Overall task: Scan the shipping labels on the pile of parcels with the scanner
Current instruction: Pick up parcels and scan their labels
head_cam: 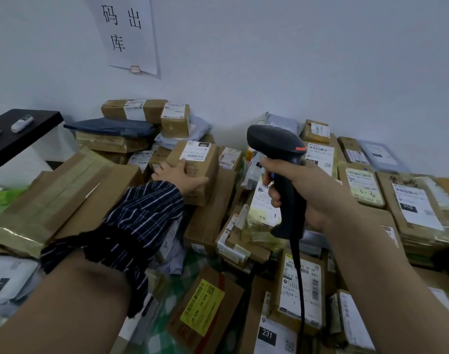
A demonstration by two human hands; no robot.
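left hand (179, 175) grips parcel (201, 162) edge; right hand (310, 191) holds scanner (275, 142)

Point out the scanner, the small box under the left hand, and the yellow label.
scanner (275, 143), head view, on its black head.
small box (205, 164), head view, on bare cardboard of its top.
yellow label (202, 306), head view, on the label's middle.

The left grip (178, 176), wearing a dark striped sleeve (141, 221), holds the near corner of a small brown cardboard box (208, 162) whose white shipping label (195, 150) faces up. The right grip (302, 190) is wrapped round the handle of a black corded handheld scanner (274, 141), raised above the pile of labelled cardboard parcels (302, 290) against the white wall (295, 60).
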